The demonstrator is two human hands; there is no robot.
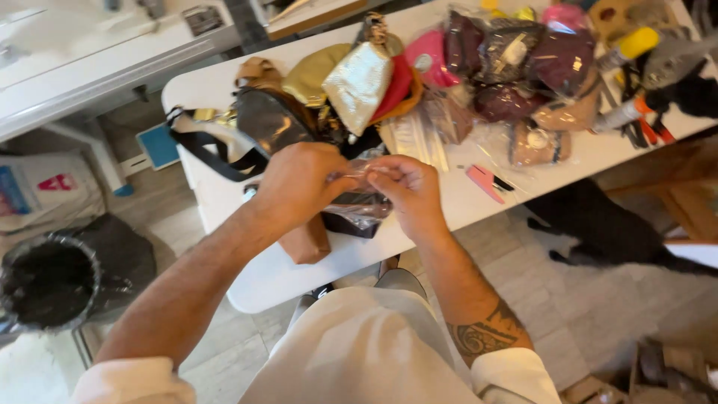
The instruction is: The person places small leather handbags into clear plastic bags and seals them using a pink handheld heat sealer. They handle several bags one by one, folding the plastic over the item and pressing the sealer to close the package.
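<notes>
Two hands, left hand (299, 183) and right hand (407, 191), each grip pinching one clear plastic bag (363, 206), white table (277, 273)

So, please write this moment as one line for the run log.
left hand: grips clear bag | right hand: pinches its top | white table: pouches behind

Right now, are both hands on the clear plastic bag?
Yes, the left hand and right hand both pinch the clear bag above the table.

Two hands: left hand (299, 183), right hand (407, 187). One white table (284, 277). One pink comb (485, 182). Roughly six bagged pouches (516, 71); the pile hides some.
</notes>
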